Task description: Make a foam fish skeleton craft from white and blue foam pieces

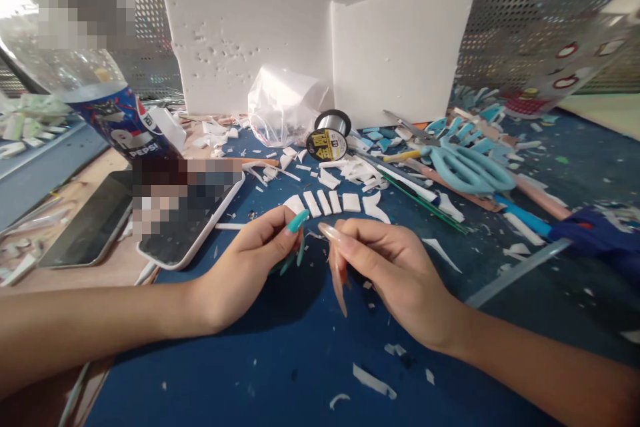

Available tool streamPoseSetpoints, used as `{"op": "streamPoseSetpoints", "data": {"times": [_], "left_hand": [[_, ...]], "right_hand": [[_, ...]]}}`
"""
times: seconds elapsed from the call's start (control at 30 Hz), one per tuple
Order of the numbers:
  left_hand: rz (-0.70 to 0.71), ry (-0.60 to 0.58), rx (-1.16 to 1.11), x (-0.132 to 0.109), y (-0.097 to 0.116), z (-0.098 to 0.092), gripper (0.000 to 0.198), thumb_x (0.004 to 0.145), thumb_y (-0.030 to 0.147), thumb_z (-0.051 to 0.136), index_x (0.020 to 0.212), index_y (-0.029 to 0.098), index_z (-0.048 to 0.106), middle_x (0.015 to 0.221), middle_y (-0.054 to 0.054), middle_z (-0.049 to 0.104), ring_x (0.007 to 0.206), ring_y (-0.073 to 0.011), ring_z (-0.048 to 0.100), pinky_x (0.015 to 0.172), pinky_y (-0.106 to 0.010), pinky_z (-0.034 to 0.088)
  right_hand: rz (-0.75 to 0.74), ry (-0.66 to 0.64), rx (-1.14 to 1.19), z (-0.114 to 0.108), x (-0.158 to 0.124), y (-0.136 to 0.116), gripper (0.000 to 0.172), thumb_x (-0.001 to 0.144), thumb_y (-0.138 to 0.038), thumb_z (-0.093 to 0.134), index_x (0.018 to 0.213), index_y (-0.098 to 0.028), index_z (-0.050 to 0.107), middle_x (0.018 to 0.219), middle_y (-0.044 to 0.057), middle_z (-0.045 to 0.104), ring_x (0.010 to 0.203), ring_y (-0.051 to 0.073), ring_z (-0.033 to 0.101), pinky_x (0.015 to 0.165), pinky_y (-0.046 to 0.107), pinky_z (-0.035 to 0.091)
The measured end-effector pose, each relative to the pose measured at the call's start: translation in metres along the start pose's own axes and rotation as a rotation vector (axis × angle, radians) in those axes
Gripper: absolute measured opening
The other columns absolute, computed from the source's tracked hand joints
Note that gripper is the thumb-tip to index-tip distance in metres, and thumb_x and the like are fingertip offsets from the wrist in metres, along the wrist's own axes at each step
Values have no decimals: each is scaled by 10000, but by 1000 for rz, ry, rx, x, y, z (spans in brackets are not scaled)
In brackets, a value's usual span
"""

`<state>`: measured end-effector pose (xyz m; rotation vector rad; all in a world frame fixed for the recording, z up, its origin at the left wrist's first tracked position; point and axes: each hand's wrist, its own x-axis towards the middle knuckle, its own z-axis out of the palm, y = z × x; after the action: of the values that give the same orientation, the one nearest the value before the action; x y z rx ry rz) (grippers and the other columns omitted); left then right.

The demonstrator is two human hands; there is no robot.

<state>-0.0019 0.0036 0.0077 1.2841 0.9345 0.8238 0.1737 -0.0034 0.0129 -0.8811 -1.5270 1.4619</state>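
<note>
My left hand [245, 267] and my right hand [400, 270] face each other above the blue work surface, a small gap between their fingertips. Thumb and forefinger are pinched together on each; anything between them is too fine or hidden to make out. The left has long teal nails, the right long pale ones. Just beyond the fingertips, several white foam pieces [323, 203] lie in a curved row, with a tail-shaped piece [374, 207] at its right end. Behind them a spool of clear line [327, 142] with a black and yellow label stands on its edge.
White foam boards [240, 33] stand at the back behind a clear plastic bag [285, 107]. Two phones, one white-edged [195, 217], and a Pepsi bottle [135, 123] are at left. Light-blue scissors [470, 167], a blue glue gun [595, 227] and foam scraps [373, 380] lie about.
</note>
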Motion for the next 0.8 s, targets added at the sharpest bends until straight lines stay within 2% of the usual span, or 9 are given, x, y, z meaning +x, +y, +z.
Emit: {"op": "streamPoseSetpoints", "data": {"times": [0.1,0.23,0.8], "left_hand": [[3,-33,-36,0,0,-1,186,913,259,438,763,158,480,688,34,390,623,-76,317,577,-181,301],[17,-21,-31,0,-1,-2,183,913,247,447,756,163,489,679,37,386,608,-78,300,557,-181,287],[17,8,51,1,-1,-2,188,909,273,446,756,166,470,665,43,362,601,-83,288,545,-200,271]], "right_hand": [[12,-46,-41,-1,1,0,350,908,-242,467,578,-150,533,533,-24,545,500,60,463,507,211,356],[41,-76,-37,-1,2,1,350,915,-256,458,586,-157,526,531,-18,561,505,75,483,529,228,370],[58,-55,-47,-1,0,0,352,905,-295,468,583,-166,531,506,-19,559,453,81,485,495,246,364]]}}
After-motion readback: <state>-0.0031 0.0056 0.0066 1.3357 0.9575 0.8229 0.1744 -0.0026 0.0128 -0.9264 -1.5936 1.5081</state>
